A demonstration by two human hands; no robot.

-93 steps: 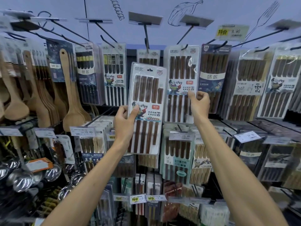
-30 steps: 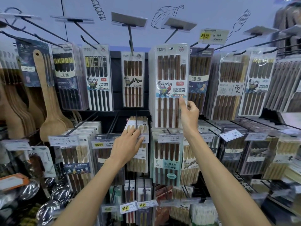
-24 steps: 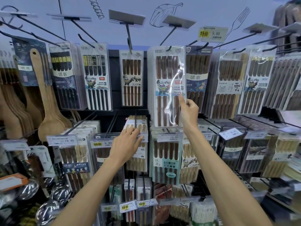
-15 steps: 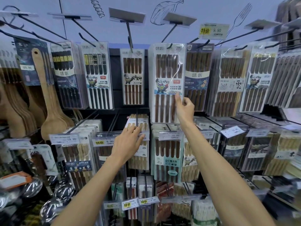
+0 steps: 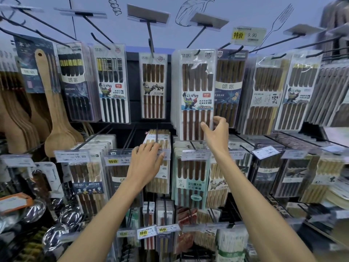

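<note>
Hanging on hook (image 5: 197, 52): chopstick pack (image 5: 194, 95), dark brown sticks, cartoon band midway; right hand (image 5: 217, 134) spread loose at lower corner; left hand (image 5: 145, 163) flat on pale pack (image 5: 157, 136).

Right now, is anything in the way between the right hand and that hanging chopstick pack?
Nothing visible is. The right hand is at the lower right corner of the dark-wood chopstick pack, with no other pack between them.

The dark-wood chopstick pack (image 5: 196, 87) hangs upright on its hook, below and left of the yellow 9.90 price tag (image 5: 247, 35). It has a clear blister and a white card (cartoon label across the middle). The pale bamboo chopstick pack (image 5: 160, 184) hangs lower, further left of that tag.
</note>
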